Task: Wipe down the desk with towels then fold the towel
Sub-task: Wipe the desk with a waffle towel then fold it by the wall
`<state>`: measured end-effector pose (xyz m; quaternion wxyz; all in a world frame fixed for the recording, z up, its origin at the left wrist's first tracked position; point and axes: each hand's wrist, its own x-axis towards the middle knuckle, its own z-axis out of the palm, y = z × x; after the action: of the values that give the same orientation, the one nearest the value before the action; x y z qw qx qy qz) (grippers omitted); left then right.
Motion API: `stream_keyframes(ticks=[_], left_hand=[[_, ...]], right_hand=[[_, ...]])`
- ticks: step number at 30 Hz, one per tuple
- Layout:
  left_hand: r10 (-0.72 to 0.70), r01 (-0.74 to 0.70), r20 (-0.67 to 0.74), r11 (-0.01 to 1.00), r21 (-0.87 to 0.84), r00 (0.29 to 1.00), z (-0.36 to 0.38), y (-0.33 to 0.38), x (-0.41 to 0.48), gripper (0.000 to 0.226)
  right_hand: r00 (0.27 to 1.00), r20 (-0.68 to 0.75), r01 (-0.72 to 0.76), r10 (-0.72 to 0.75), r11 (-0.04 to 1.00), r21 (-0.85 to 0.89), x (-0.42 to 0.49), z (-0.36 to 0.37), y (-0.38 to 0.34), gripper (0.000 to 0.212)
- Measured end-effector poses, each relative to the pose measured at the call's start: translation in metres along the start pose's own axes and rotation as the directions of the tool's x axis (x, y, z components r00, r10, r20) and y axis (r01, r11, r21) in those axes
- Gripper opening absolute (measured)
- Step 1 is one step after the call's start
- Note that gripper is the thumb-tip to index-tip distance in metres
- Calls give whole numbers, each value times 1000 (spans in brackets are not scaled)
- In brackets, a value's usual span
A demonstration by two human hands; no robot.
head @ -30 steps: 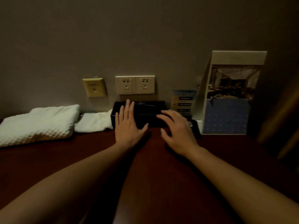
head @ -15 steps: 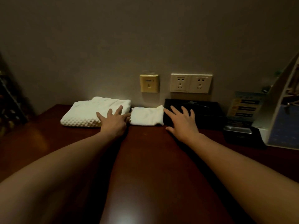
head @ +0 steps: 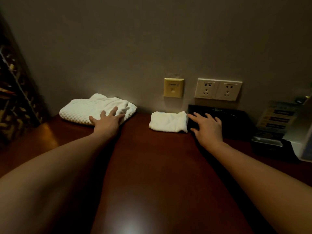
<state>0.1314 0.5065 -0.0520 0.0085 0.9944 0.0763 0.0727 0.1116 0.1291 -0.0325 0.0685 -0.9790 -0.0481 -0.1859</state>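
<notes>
Left hand has slid left onto the big towel, away from the small one.
The big towel [head: 84,109] lies folded at the tabletop's [head: 152,166] back edge, near the left corner; the left hand [head: 107,121] rests flat on it, fingers spread, gripping nothing. Probably best to curl fingers under the front fold. The small towel [head: 168,122] sits mid-back edge, beside the right hand [head: 206,128], also open, over a black box [head: 236,123]. Bare wood toward the front gives wiping room.

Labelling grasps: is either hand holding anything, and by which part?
Nothing held. Left hand lies open on the big towel; right hand, fingers spread, over the black box.
</notes>
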Motion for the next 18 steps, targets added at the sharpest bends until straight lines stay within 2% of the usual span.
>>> stream_keyframes(ticks=[5,10,13,18], left_hand=[[29,-30,-61,1000,-5,998,-2,-22,-15,46],[-140,126,-139,986,-107,980,-5,-26,-19,34],[-242,231,-129,968,-96,962,-7,-21,-10,31],[-218,218,-23,976,-26,976,6,-1,7,48]], right_hand=[[1000,1,-12,12,1000,6,-1,-1,-1,65],[1000,-10,-21,21,1000,1,-2,-2,-5,65],[1000,-8,-23,23,1000,-7,-4,-3,-8,66],[1000,-9,-1,1,1000,-27,-5,1,-4,70]])
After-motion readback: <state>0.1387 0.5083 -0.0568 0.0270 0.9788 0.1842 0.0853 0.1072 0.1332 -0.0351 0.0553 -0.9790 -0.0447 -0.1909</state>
